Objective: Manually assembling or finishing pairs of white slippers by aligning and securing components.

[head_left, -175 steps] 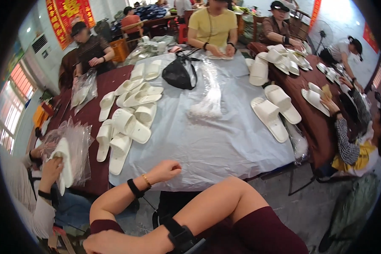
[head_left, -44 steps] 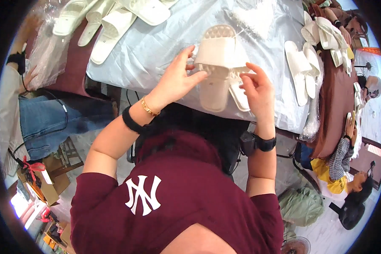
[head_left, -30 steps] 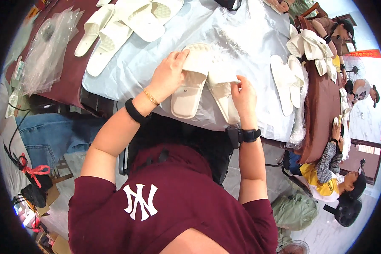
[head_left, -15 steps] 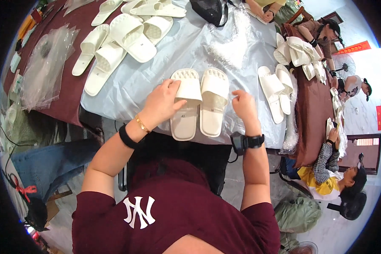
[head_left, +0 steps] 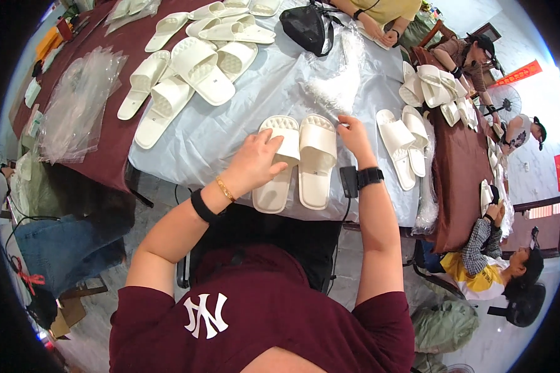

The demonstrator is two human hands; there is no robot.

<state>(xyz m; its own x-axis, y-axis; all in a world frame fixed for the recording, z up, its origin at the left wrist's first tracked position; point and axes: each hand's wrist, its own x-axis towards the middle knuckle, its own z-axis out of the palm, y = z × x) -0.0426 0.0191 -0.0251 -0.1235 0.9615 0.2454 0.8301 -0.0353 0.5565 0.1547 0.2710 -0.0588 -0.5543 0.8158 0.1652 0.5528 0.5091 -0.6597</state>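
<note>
Two cream-white slippers lie side by side on the table's near edge, toes pointing away from me. My left hand [head_left: 255, 163] rests against the left slipper [head_left: 271, 194], its fingers spread over the strap's outer side and its thumb apart. Beside the right slipper [head_left: 318, 163] is my right hand [head_left: 356, 135], with loosely bent fingers near the strap's outer edge and nothing held in them. Whether those fingertips touch the slipper I cannot tell.
More cream slippers [head_left: 196, 68] are heaped at the back left. Another pair [head_left: 398, 143] lies to the right. Clear plastic bags [head_left: 84, 102], crumpled clear wrap [head_left: 339, 81] and a black mesh bag [head_left: 306, 30] are on the tables. Other people sit around the far and right sides.
My right hand has moved up along the right slipper's outer side, toward its toe. My left hand stays by the left slipper's strap. The view has shifted slightly.
</note>
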